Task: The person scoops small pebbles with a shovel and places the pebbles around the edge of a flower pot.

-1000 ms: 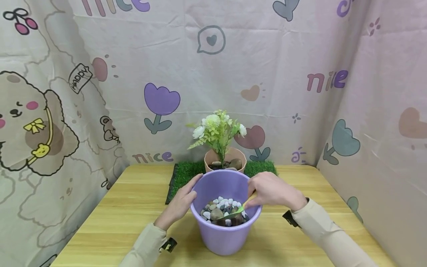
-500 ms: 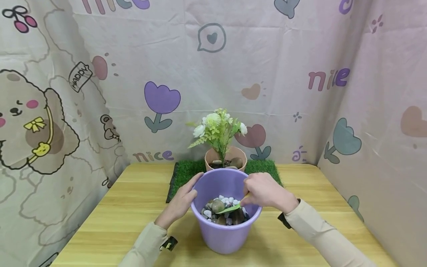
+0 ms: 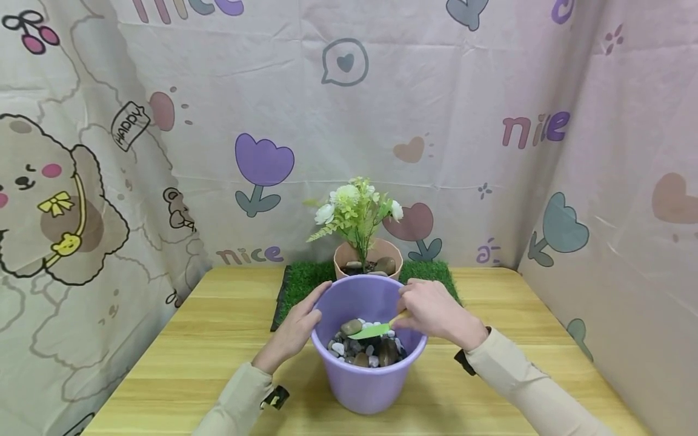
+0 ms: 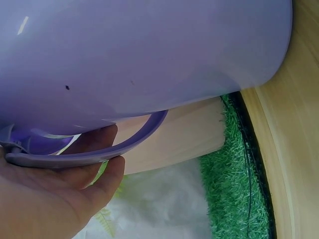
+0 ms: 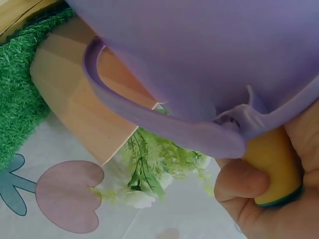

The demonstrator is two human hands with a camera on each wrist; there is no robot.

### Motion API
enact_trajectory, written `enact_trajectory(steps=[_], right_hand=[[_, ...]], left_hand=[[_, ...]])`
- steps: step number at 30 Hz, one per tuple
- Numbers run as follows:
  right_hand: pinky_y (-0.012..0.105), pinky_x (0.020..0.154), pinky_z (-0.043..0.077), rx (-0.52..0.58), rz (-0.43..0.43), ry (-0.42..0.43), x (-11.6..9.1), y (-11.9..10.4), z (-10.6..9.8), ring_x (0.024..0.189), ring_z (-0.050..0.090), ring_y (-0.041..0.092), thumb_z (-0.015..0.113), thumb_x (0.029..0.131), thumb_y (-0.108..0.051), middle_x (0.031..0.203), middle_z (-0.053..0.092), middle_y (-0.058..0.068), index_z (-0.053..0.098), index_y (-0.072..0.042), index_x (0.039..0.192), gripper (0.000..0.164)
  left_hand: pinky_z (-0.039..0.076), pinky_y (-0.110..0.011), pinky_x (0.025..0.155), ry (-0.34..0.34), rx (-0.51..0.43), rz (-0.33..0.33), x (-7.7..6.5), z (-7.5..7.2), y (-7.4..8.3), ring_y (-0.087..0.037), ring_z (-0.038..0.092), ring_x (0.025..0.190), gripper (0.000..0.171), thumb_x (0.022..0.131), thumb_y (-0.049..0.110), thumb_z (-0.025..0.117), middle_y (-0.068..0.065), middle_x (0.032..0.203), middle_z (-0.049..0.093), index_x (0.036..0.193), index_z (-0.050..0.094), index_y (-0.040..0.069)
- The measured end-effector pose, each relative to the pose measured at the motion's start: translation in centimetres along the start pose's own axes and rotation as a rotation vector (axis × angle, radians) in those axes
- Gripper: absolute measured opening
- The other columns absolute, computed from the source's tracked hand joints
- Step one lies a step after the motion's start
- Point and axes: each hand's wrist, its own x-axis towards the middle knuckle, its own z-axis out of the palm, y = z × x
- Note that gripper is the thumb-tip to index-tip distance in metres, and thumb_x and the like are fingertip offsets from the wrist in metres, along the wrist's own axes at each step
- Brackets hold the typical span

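Observation:
A purple bucket (image 3: 368, 387) stands on the wooden table with white, grey and brown stones (image 3: 388, 352) inside. My left hand (image 3: 294, 326) holds its left rim; the left wrist view shows the fingers by the bucket's handle (image 4: 89, 158). My right hand (image 3: 433, 312) reaches over the right rim and grips a small trowel. The trowel's green blade (image 3: 371, 332) lies over the stones, its tip against a large rounded stone (image 3: 351, 327). In the right wrist view, fingers wrap the trowel's yellow grip (image 5: 275, 167); the blade is hidden there.
Right behind the bucket, a peach flowerpot (image 3: 342, 257) with white artificial flowers (image 3: 347, 197) and stones stands on a green turf mat (image 3: 311, 280). A printed cloth (image 3: 305, 121) hangs at the back and sides of the table (image 3: 180, 369).
The trowel's blade has risen and moved toward the far side of the bucket. The large stone at its tip has shifted that way too. My left hand stays on the rim.

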Motion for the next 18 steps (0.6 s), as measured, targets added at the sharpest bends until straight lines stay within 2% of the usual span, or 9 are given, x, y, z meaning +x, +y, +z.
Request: enact_trajectory(steps=[8, 18], right_hand=[[0.021, 0.052, 0.037, 0.039, 0.025, -0.011, 0.8, 0.3, 0.6, 0.069, 0.048, 0.007, 0.079, 0.072, -0.051, 0.070, 0.058, -0.015, 0.077, -0.028, 0.071, 0.023], [0.022, 0.053, 0.037, 0.046, 0.032, 0.018, 1.2, 0.7, 1.6, 0.073, 0.050, 0.008, 0.078, 0.072, -0.052, 0.075, 0.062, -0.015, 0.075, -0.029, 0.070, 0.023]], left_hand=[[0.043, -0.045, 0.102, 0.001, -0.013, 0.002, 0.0, -0.1, 0.2, -0.026, 0.051, 0.131, 0.064, 0.090, 0.005, 0.039, -0.006, 0.150, 0.046, 0.153, 0.036, 0.018], [0.044, -0.045, 0.102, -0.006, -0.026, -0.020, -0.2, 0.1, 0.1, -0.026, 0.051, 0.132, 0.065, 0.091, 0.006, 0.038, -0.004, 0.151, 0.045, 0.153, 0.034, 0.023]])
